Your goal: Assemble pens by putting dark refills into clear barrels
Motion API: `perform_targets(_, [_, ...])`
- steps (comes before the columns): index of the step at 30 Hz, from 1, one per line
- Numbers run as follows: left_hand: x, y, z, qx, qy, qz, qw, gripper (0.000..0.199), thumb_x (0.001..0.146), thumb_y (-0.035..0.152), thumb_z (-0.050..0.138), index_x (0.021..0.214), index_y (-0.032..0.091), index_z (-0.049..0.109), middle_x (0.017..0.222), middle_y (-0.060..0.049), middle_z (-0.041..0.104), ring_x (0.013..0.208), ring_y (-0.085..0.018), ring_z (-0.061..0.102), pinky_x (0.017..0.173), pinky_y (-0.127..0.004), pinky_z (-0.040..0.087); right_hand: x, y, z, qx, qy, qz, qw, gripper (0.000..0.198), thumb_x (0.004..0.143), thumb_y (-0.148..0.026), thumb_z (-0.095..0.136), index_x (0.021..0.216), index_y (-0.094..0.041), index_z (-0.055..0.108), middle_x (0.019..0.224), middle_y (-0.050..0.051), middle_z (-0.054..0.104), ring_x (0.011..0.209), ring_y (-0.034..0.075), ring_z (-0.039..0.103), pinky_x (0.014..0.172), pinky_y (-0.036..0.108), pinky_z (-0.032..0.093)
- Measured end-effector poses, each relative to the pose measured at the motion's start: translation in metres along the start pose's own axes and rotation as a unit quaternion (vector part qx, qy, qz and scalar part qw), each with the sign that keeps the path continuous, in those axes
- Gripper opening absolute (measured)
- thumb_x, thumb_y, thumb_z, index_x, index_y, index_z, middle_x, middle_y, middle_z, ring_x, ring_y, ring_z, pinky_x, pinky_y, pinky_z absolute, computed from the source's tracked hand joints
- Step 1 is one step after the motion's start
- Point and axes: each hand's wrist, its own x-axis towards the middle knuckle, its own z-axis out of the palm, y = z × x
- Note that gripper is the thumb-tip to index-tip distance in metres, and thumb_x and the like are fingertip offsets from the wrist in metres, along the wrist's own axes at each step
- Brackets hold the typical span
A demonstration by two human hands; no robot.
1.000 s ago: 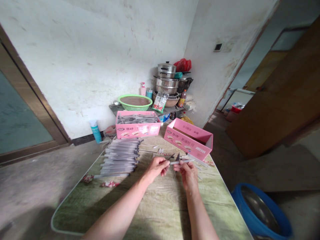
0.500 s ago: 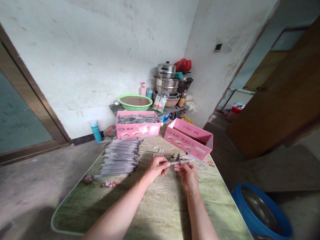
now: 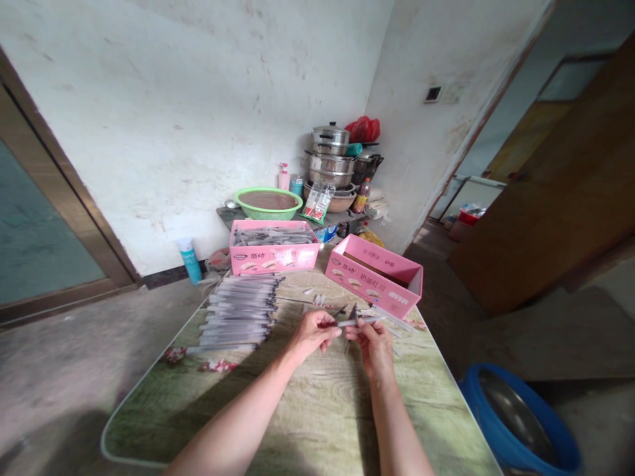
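Observation:
A slim translucent pen [image 3: 348, 323] is held level above the table, between my two hands. My left hand [image 3: 313, 332] pinches its left end, and my right hand [image 3: 376, 345] has its fingers closed on the right part. The fingers hide both grips in part. Just behind the pen are small dark pieces [image 3: 353, 311], too small to name. To the left of my hands, a row of similar pens [image 3: 239, 311] with dark ends lies side by side on the table. Several loose clear pieces [image 3: 397, 320] rest beyond my right hand.
A pink box [image 3: 275, 259] full of pens stands at the back of the table [image 3: 317, 423]. Right of it is a second pink box [image 3: 376, 294], its floor mostly hidden. Behind stand a green basin [image 3: 268, 213] and stacked pots [image 3: 331, 162]. A blue tub [image 3: 565, 436] is on the right.
My left fingers have shifted slightly at the pen's left end. The right hand, boxes and pen row look the same.

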Motion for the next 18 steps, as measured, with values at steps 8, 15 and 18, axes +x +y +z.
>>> perform_targets(8, [0.002, -0.002, 0.000, 0.020, -0.018, 0.010, 1.000, 0.039, 0.066, 0.049, 0.075, 0.071, 0.014, 0.059, 0.051, 0.003, 0.054, 0.039, -0.008, 0.048, 0.036, -0.018, 0.034, -0.002, -0.002, 0.002, -0.017, -0.006, 0.010, 1.000, 0.025, 0.064, -0.028, 0.084, 0.069, -0.016, 0.062, 0.060, 0.004, 0.072, 0.051, 0.018, 0.069, 0.052, 0.025, 0.058])
perform_targets(15, [0.005, 0.011, -0.024, 0.181, 0.159, 0.150, 0.959, 0.022, 0.074, 0.022, 0.070, 0.096, 0.018, 0.069, 0.082, -0.006, 0.068, 0.075, -0.018, 0.062, 0.072, -0.028, 0.046, 0.002, -0.002, -0.006, 0.005, 0.002, 0.012, 1.000, 0.024, 0.065, -0.030, 0.084, 0.074, -0.017, 0.065, 0.063, 0.005, 0.073, 0.054, 0.017, 0.069, 0.052, 0.024, 0.058])
perform_targets(18, [0.005, 0.015, -0.045, 0.338, 0.256, 0.130, 0.896, 0.012, 0.081, 0.018, 0.060, 0.088, 0.018, 0.070, 0.082, -0.008, 0.068, 0.078, -0.020, 0.062, 0.076, -0.029, 0.043, 0.002, -0.002, -0.007, 0.008, 0.003, 0.002, 1.000, 0.025, 0.065, -0.031, 0.084, 0.076, -0.017, 0.066, 0.064, 0.004, 0.073, 0.051, 0.016, 0.068, 0.049, 0.023, 0.057])
